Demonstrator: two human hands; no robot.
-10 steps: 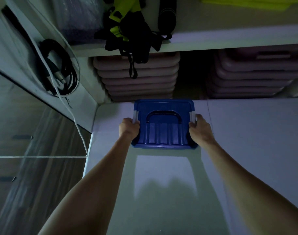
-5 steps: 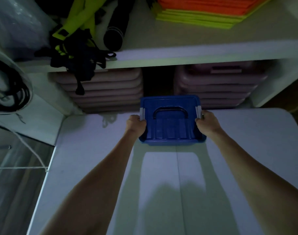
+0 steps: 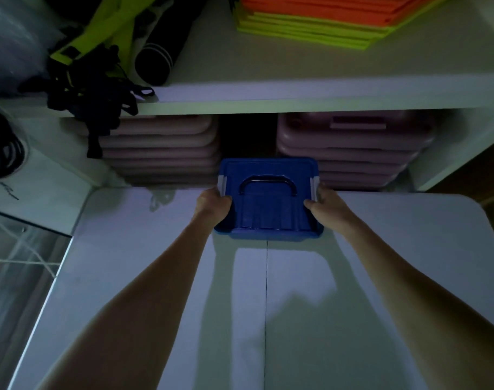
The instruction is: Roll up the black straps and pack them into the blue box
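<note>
Head view: dim light. Left hand (image 3: 212, 205) and right hand (image 3: 324, 202) clamped on sides of box (image 3: 268, 198), lid on, at far end of table (image 3: 380, 277). Straps (image 3: 91, 94) probably dark tangle on shelf (image 3: 268, 97). Step: staging box. Next: unlatch side clips, lift lid.

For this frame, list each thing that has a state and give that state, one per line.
blue box: lid on, handle folded flat, resting on the table's far end.
left hand: gripping the box's left side.
right hand: gripping the box's right side.
black straps: tangled, not rolled, hanging over the shelf edge.
table: bare apart from the box.
pink trays: stacked under the shelf.
</note>
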